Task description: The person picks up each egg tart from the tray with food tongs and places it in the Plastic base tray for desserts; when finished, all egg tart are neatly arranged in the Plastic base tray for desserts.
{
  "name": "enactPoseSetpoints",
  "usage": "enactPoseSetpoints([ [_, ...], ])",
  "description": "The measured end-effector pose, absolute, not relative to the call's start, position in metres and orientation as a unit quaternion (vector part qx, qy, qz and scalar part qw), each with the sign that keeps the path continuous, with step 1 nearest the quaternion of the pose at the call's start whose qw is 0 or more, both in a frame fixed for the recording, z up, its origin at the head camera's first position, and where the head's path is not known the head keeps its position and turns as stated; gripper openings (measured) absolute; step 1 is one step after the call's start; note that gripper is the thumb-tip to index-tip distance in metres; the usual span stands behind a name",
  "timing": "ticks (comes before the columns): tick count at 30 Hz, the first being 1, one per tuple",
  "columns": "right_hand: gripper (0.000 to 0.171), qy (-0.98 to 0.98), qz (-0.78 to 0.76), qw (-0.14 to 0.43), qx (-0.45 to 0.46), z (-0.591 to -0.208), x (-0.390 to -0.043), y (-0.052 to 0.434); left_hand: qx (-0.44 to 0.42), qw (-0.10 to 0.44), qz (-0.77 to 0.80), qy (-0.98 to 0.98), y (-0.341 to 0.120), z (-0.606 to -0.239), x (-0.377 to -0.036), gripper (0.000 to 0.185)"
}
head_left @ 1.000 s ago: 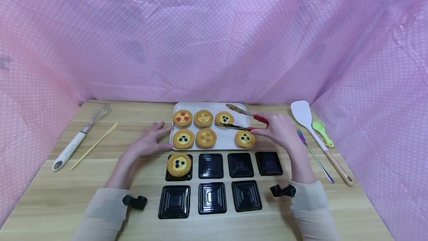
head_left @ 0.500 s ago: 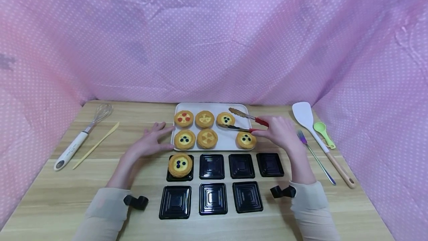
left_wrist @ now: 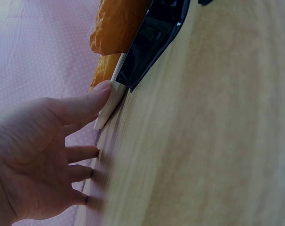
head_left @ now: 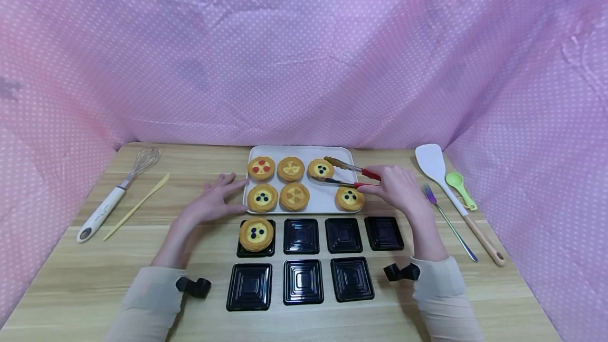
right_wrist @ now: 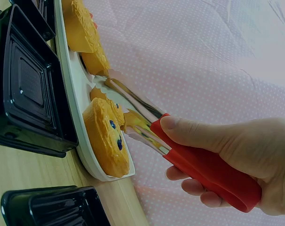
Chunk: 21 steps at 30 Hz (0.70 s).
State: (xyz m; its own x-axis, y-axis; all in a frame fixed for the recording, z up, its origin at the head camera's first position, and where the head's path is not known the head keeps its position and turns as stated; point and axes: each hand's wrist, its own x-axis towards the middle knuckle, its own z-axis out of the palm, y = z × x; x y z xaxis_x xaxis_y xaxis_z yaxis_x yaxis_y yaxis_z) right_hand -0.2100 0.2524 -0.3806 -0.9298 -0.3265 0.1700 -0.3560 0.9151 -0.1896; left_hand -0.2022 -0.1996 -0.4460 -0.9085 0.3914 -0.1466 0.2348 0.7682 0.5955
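My right hand (head_left: 396, 186) grips red-handled tongs (right_wrist: 201, 169), thumb on one arm and fingers under the other. In the head view the scalloped tips straddle a blueberry tart (head_left: 320, 168) in the back row of a white tray (head_left: 328, 203). Another blueberry tart (head_left: 350, 198) sits just in front of the tongs. My left hand (head_left: 216, 199) has its fingers spread at the tray's left side, and its thumb touches the tray edge in the left wrist view. A strawberry tart (head_left: 261, 168), two pale-patterned tarts and one more blueberry tart share the tray.
Before the tray are two rows of black plastic bases (head_left: 301, 236); one carries a blueberry tart (head_left: 256, 234). On the left lie a whisk (head_left: 114, 194) and a yellow spreader (head_left: 138, 206). A white spatula (head_left: 439, 176), small fork (head_left: 448, 221) and green measuring spoons (head_left: 458, 189) lie right.
The tongs' two arms have come a little closer together around the back-row blueberry tart. The left hand stays at the tray edge, and the tarts have not moved.
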Motion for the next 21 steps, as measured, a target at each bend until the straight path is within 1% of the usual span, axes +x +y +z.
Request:
enactPoseSetpoints([
  [21, 0.040, -0.976, 0.106, 0.068, 0.178, -0.3818, -0.2103, 0.2529, 0.166, 0.135, 0.300, 0.930, -0.2001, -0.4473, -0.2023, 0.080],
])
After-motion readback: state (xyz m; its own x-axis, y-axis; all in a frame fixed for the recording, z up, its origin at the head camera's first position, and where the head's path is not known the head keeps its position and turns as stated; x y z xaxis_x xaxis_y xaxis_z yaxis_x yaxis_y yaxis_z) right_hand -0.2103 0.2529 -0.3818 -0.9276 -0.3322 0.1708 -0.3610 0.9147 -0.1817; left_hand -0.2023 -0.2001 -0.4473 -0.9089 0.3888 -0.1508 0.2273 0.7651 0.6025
